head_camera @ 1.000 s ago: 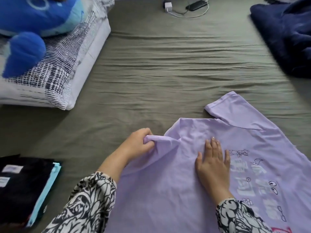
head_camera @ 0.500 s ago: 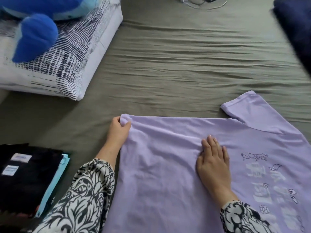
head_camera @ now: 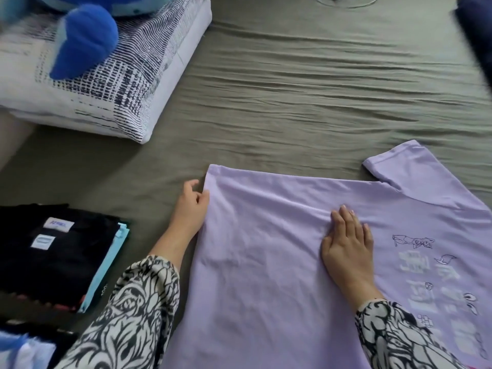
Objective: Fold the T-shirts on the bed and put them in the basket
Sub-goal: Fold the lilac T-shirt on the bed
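A lilac T-shirt with a printed design lies spread on the olive bed sheet, its left part folded over and one sleeve sticking out at the far right. My left hand lies at the shirt's left edge just below the far corner, fingers loosely curled, thumb touching the fabric's edge. My right hand presses flat on the shirt's middle with straight fingers. No basket is in view.
A stack of folded shirts, black on top with light blue beneath, sits at the left. A patterned pillow with a blue plush toy lies at the far left. Dark blue fabric is at the far right; a cable runs along the top.
My left hand pulled the bunched left part of the shirt out to the left, laid it flat and let go of the corner. My right hand stayed pressed on the shirt.
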